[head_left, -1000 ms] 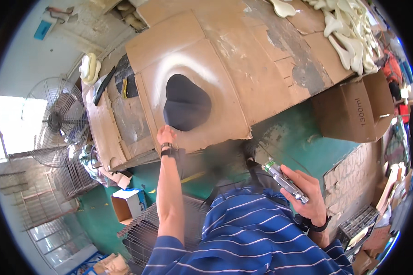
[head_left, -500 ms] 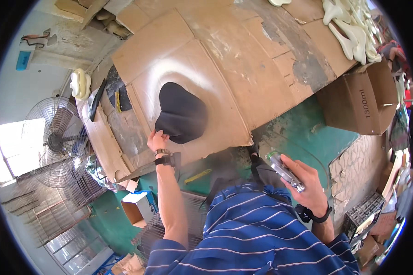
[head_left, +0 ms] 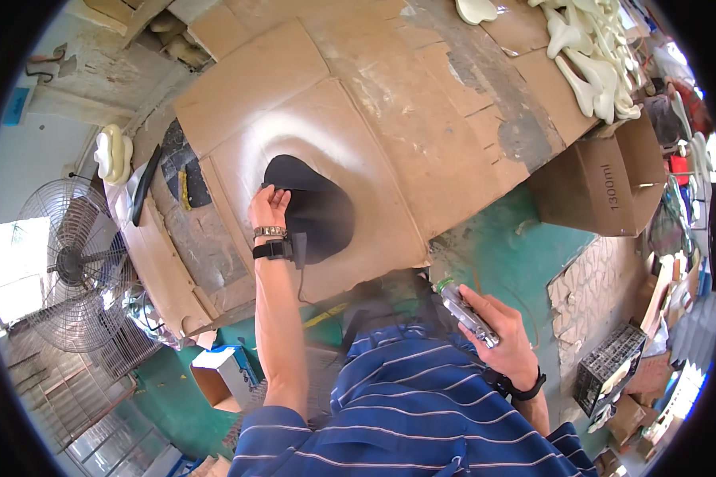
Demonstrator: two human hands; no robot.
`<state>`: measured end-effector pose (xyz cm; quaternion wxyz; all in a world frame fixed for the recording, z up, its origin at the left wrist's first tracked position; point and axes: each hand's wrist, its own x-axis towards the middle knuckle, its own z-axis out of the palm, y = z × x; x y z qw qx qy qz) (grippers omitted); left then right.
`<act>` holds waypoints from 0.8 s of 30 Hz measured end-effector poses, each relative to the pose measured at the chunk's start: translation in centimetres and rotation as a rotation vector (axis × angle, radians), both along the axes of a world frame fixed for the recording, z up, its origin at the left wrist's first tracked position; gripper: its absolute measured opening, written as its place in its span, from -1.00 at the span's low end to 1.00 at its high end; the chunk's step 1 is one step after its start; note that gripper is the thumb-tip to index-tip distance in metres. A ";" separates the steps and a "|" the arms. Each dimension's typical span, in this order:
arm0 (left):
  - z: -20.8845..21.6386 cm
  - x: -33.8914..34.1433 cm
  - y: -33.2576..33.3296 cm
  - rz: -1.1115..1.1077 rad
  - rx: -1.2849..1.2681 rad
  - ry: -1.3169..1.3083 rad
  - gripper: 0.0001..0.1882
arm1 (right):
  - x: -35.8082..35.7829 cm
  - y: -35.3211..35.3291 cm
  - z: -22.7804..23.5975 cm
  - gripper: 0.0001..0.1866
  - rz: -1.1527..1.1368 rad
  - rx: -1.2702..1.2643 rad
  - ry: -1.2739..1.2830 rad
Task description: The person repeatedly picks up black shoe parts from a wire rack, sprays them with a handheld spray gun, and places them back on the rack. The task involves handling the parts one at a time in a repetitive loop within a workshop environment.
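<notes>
A black, soft-looking piece of sheet material (head_left: 322,219), rounded like a seat cover, lies on a cardboard-covered table. Against its left edge my left hand (head_left: 270,210) is closed, thumb and fingertips pinching the material there. A dark wrist device with a cord hangs over part of the piece. Off to the right, beyond the table's near edge, my right hand (head_left: 503,334) grips a silvery metal spray gun (head_left: 468,312) with a green part at its front end. The fingers cover much of the spray gun. Pale overspray surrounds the black piece on the cardboard (head_left: 266,131).
Cream-coloured saddle-shaped pieces (head_left: 589,67) are piled at the far right of the table. An open cardboard box (head_left: 585,191) stands beside it. A large fan (head_left: 70,266) is at the left. On the table's left lies a long black strip (head_left: 145,187). A dark crate (head_left: 610,372) sits lower right.
My left hand has shifted from the black piece's near-left corner up along its left edge. The near corner now lies flatter. My right hand still holds the spray gun; the whole view has shifted slightly.
</notes>
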<state>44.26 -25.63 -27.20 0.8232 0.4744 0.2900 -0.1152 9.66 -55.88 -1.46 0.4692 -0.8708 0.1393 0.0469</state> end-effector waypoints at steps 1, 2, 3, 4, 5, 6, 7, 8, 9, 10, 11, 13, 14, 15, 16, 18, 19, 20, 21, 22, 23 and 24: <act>0.1 -0.3 0.1 -0.005 0.027 0.000 -0.58 | 0.2 0.1 0.0 -0.28 -0.005 0.012 -0.003; 0.2 -0.8 0.4 -0.008 0.053 0.001 -0.58 | 0.4 0.3 -0.1 -0.29 -0.006 0.025 -0.006; 0.8 -1.2 0.5 -0.014 0.081 -0.006 -0.57 | 0.6 0.3 -0.2 -0.30 -0.012 0.039 -0.016; 1.3 -1.6 0.8 -0.016 0.104 -0.008 -0.55 | 1.2 0.1 -0.6 -0.31 0.007 0.045 0.009; 1.7 -1.8 0.9 -0.011 0.129 -0.011 -0.53 | 2.2 -0.2 -1.6 -0.33 0.016 -0.005 -0.063; 2.6 -1.9 0.5 -0.019 0.157 -0.012 -0.51 | 3.5 -0.5 -3.0 -0.35 0.013 -0.053 -0.131; 2.9 -2.4 0.8 -0.018 0.188 -0.005 -0.49 | 4.9 -0.7 -4.6 -0.37 0.018 -0.097 -0.193; 2.7 -2.5 1.2 -0.010 0.167 0.008 -0.45 | 6.6 -0.9 -6.6 -0.37 0.011 -0.198 -0.179; 2.6 -2.7 1.5 -0.019 0.177 0.018 -0.56 | 8.7 -1.1 -9.0 -0.36 0.000 -0.300 -0.169; 2.5 -2.7 1.6 -0.023 0.185 0.021 -0.66 | 11.0 -1.3 -11.4 -0.34 -0.003 -0.395 -0.173; 2.5 -2.7 1.9 -0.022 0.195 0.024 -0.77 | 13.4 -1.3 -14.1 -0.32 -0.003 -0.489 -0.179; 3.0 -2.6 1.4 -0.024 0.195 0.032 -0.78 | 17.2 -1.6 -20.2 -0.25 -0.018 -0.669 -0.146; 3.4 -2.5 1.0 -0.033 0.194 0.041 -0.78 | 18.2 -2.0 -23.8 -0.26 -0.016 -0.740 -0.191; 3.6 -2.4 0.9 -0.039 0.195 0.054 -0.79 | 18.7 -2.1 -26.2 -0.28 -0.009 -0.810 -0.235; 3.8 -2.3 1.5 -0.045 0.161 0.067 -0.44 | 19.2 -1.2 -25.8 -0.34 0.069 -0.886 -0.133; 4.0 -2.4 2.0 -0.035 0.179 0.054 -0.47 | 19.4 1.8 -24.5 -0.39 0.088 -0.866 -0.237; 4.3 -2.5 1.8 -0.030 0.185 0.050 -0.48 | 19.2 3.5 -23.7 -0.42 0.100 -0.857 -0.287; 4.8 -2.6 1.6 -0.026 0.185 0.050 -0.51 | 18.9 5.4 -23.2 -0.50 0.125 -0.667 -0.356; 5.0 -2.7 1.4 -0.018 0.178 0.049 -0.50 | 19.1 7.6 -22.5 -0.52 0.131 -0.523 -0.441; 5.2 -2.7 1.3 -0.020 0.174 0.048 -0.50 | 19.4 9.7 -21.8 -0.54 0.124 -0.375 -0.518; 5.1 -2.7 1.4 -0.035 0.171 0.045 -0.50 | 19.9 11.5 -21.6 -0.59 0.121 -0.353 -0.523; 5.0 -2.6 1.5 -0.048 0.148 0.054 -0.48 | 20.7 12.9 -21.5 -0.64 0.113 -0.333 -0.532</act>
